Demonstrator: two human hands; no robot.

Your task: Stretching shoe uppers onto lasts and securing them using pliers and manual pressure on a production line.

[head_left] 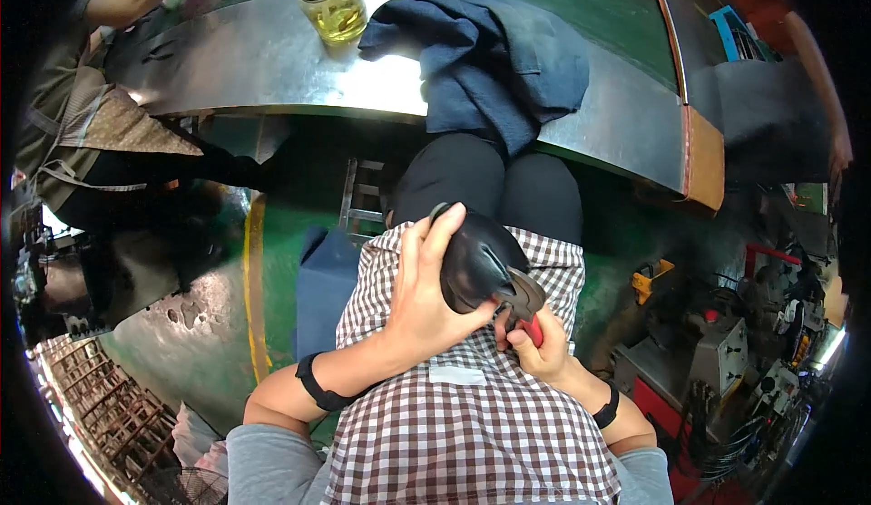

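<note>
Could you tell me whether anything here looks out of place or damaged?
The dark blue cloth looks slightly out of place: it lies crumpled on the metal table and hangs over its edge. No clear damage shows on the black object in the left hand.

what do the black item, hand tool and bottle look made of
Black item: smooth, glossy, perhaps leather or plastic, from its highlights. Hand tool: likely metal, by its grey sheen; evenly red grip may be plastic. Bottle: clear, glossy plastic or glass; yellowish contents show through.
</note>
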